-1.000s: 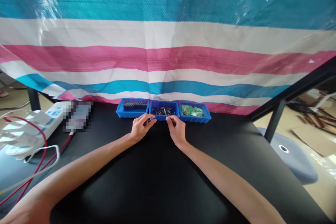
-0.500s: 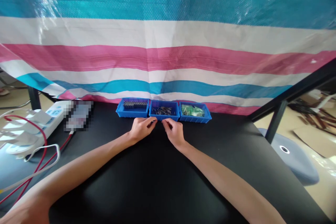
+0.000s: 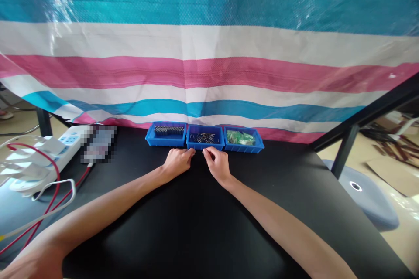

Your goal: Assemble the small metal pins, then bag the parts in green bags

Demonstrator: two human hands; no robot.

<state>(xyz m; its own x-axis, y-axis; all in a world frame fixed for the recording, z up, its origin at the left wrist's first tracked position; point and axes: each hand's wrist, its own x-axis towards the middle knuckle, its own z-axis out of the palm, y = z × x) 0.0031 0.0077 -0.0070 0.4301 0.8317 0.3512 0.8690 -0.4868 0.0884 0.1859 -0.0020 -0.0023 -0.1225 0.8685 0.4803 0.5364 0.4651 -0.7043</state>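
Three small blue bins stand in a row at the back of the black table [image 3: 196,226]. The left bin [image 3: 166,135] holds dark cylindrical parts, the middle bin [image 3: 205,137] thin metal pins, the right bin [image 3: 243,139] green pieces. My left hand [image 3: 177,161] rests just in front of the middle bin with its fingers curled into a pinch. My right hand [image 3: 217,162] lies close beside it, fingertips also pinched together. The two hands' fingertips nearly meet. Whatever they hold is too small to make out.
A white power strip [image 3: 62,146] with red and white cables [image 3: 49,192] lies at the table's left. A striped blue, white and pink tarp [image 3: 209,65] hangs behind the bins. A black frame leg [image 3: 343,150] and a grey round stool [image 3: 363,194] stand at the right.
My right hand has drawn back from the middle bin toward my left hand. Both hands have lowered slightly onto the table, their fingertips now close together.
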